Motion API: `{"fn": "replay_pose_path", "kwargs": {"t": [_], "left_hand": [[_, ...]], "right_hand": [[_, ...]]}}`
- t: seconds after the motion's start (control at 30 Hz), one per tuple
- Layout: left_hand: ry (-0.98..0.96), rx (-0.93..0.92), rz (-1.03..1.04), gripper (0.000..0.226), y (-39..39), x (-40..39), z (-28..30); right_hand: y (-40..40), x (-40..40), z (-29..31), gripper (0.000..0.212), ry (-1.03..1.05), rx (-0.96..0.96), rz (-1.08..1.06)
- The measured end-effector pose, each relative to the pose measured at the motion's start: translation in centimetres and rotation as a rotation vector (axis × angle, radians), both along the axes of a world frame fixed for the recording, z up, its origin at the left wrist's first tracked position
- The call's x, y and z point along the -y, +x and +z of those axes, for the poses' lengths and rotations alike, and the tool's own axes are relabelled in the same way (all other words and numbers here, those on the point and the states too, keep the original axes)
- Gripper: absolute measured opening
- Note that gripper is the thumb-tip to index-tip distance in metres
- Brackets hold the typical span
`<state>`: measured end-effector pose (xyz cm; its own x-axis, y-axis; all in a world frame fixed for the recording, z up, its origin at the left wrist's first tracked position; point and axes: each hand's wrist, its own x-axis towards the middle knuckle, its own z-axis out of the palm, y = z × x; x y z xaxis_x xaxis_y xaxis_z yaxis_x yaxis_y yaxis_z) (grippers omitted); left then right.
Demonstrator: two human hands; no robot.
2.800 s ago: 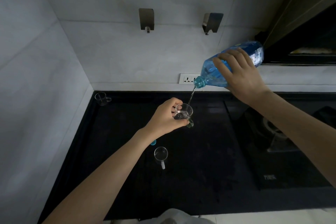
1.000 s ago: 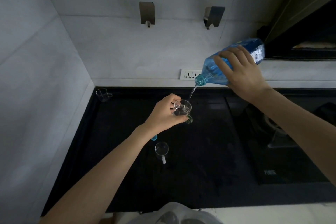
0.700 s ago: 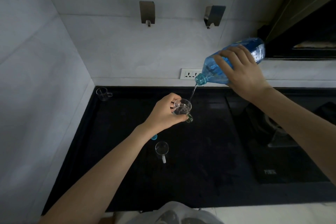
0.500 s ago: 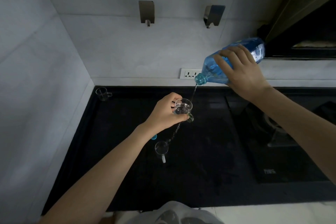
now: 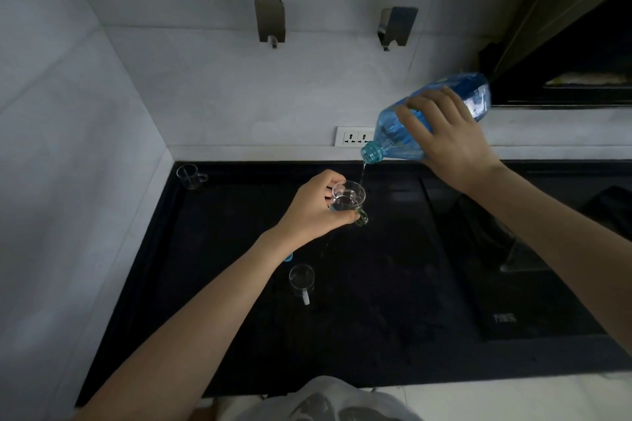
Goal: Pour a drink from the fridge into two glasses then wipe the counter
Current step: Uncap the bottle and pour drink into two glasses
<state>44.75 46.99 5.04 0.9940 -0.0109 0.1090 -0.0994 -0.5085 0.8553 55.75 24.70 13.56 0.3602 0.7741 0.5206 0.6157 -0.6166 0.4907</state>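
My right hand [image 5: 451, 143] grips a blue plastic bottle [image 5: 393, 133], tipped with its open neck down and to the left. A thin stream of water runs from the neck into a small clear glass cup [image 5: 348, 199] that my left hand [image 5: 314, 212] holds above the black counter [image 5: 359, 318]; the cup is partly filled. A second clear glass cup [image 5: 301, 277] stands on the counter below my left wrist, handle toward me. The blue bottle cap [image 5: 288, 257] peeks out from under my left wrist.
A third glass cup [image 5: 188, 176] sits in the counter's far left corner by the wall. A cooktop [image 5: 513, 267] is set into the counter on the right. A wall socket [image 5: 352, 136] is behind the bottle, and two metal hooks [image 5: 270, 22] hang above.
The water level in the held cup has risen. Half a second ago some water ran down from the cup toward the counter; that trail is gone now. Both hands have barely moved.
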Motion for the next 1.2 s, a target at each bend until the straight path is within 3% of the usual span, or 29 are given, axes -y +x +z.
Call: {"fn": "replay_pose_path", "kwargs": {"t": [0.93,1.2], "left_hand": [[-0.010,-0.014,-0.005,0.059,0.4,0.1,-0.1],[-0.011,-0.016,-0.005,0.058,0.3,0.0,-0.5]], "right_hand": [[0.6,0.1,-0.3,0.061,0.010,0.037,0.036],[0.1,-0.2,-1.9,0.076,0.011,-0.072,0.002]]}}
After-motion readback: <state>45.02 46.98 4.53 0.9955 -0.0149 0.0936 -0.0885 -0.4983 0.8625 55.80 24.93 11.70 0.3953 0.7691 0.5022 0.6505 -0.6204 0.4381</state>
